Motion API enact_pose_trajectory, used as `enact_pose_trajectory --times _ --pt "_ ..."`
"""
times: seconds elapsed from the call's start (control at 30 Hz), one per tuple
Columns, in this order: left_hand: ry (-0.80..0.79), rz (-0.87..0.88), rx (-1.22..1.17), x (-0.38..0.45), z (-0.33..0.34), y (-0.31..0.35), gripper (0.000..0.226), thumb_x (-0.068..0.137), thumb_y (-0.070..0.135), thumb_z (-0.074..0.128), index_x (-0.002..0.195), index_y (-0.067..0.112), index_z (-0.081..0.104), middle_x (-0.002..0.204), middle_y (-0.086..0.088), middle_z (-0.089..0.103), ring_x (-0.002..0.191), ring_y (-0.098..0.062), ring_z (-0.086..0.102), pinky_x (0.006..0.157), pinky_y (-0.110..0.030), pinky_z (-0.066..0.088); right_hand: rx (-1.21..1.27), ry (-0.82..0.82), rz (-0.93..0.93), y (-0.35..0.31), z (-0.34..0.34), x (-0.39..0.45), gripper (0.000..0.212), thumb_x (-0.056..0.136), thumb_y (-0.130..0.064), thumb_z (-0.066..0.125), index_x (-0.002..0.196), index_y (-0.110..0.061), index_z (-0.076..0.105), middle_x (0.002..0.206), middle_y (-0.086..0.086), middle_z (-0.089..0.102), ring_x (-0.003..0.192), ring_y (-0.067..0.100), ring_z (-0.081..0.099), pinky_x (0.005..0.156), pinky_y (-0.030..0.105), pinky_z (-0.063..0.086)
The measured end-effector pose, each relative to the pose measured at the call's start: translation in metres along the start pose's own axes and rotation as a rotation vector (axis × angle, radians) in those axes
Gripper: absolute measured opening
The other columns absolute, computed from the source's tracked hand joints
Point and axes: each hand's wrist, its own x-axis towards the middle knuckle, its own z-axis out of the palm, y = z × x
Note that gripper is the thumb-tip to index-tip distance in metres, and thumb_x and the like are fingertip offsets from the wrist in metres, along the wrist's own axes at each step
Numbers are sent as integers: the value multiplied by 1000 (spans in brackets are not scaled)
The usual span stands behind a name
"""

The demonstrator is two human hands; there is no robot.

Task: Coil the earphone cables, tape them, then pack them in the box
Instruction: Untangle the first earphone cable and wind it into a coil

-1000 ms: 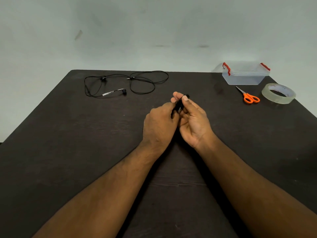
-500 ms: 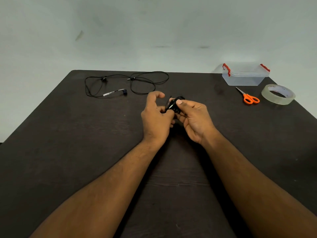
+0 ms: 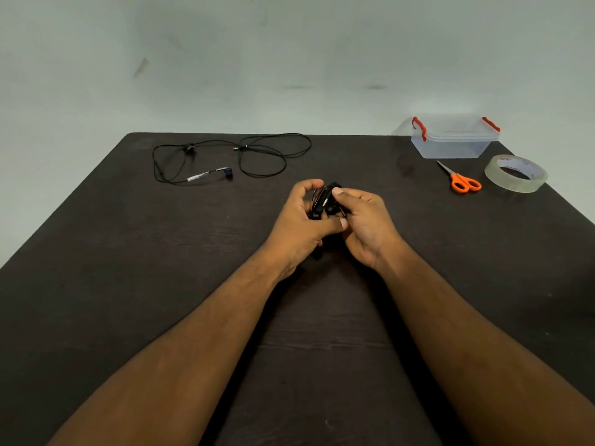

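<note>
both hands are on it, right in the middle of the dark tabletop [image 3: 128,268]: a small black coiled earphone cable [image 3: 325,201] sits bunched between them, lifted just off the surface. the right hand [image 3: 367,226] has its grip pinching the bundle, fingertip pressed on the top of the coil and the other fingers curled in behind it. the left hand [image 3: 304,223] curls round the other side, index finger hooked over the top, thumb stretched across underneath toward the right palm, so the coil is clamped from both sides. how tightly it is wound is hard to tell, the fingers cover most of it.

working outward from the coil: up and to its left, well apart, a second black earphone cable [image 3: 231,156] lies loose in wide loops near the far edge, with an earbud and a silvery inline piece at the near end of the tangle. up and to the right of the coil, orange-handled scissors [image 3: 460,178] lie flat, blades pointing away toward the far edge. just beyond them stands a clear plastic box [image 3: 450,140] with red clips, lid on, at the far right corner. beside the scissors, further right, a roll of clear tape [image 3: 515,173] lies flat on its side.
</note>
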Motion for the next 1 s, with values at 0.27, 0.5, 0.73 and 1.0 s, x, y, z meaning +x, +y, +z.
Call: enact_pose_trajectory --times 0.27,0.5,0.73,1.0 --pt "58 175 129 2 -5 -1 61 66 6 86 121 13 60 109 0 69 96 -7 66 80 -17 52 37 -24 -11 0 1 -1 24 96 -9 53 87 7 68 76 20 70 70 25 69 59 29 57" --pt "140 248 307 7 -9 -5 52 66 8 84 112 18 61 97 2 70 88 -12 67 83 -27 54 55 -76 81 -6 -4 0 28 97 -22 54 94 3 65 87 21 71 78 27 70 59 25 51" --pt "154 223 121 6 -3 1 16 81 10 75 97 5 71 78 3 71 61 -1 63 57 -16 49 -172 189 -169 0 2 4 39 85 -18 72 64 12 58 67 20 62 60 22 65 55 28 54" --pt "68 -102 -279 7 -9 6 4 89 15 67 91 14 71 58 6 50 45 -6 35 38 -18 27 -321 213 -290 -4 -8 6 33 73 -23 81 59 -18 52 55 0 54 52 12 50 49 24 46"
